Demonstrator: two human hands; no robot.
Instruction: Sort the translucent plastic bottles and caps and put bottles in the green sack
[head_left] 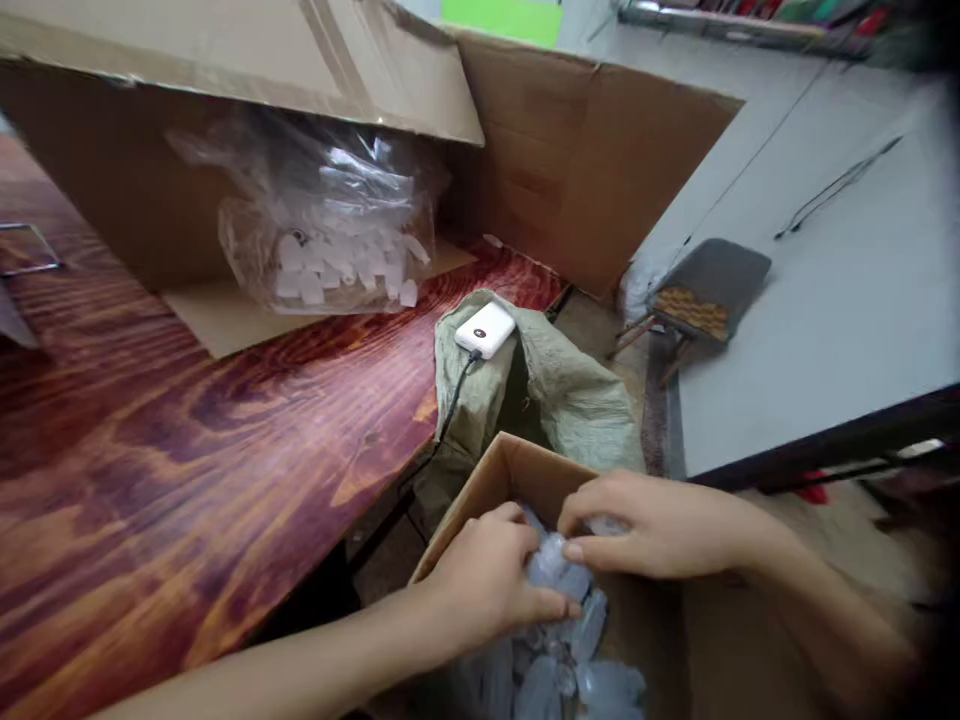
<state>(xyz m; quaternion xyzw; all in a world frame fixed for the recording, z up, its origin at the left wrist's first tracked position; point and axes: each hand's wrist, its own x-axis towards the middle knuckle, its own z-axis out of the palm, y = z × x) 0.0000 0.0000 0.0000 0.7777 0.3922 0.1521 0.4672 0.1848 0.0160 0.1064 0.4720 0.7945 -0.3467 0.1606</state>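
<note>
Both my hands reach into an open cardboard box [540, 458] beside the table. Many small clear plastic packets [589, 622] with pale contents lie inside it. My left hand [487, 580] rests over the packets at the box's left side, thumb and fingers apart. From the right comes my right hand [645, 525], its thumb and fingers curled around a small clear plastic packet [606, 525]. Another pale packet [549, 560] lies between the two hands, close to the fingertips of both. Some of my fingertips are hidden among the packets.
A wood-grain table [300, 460] fills the left, bearing a large cardboard box [585, 150] on its side with a clear bag of white pieces [337, 260]. A white device [486, 330] with a black cable sits on a green woven sack [577, 390]. Behind stands a chair [705, 290].
</note>
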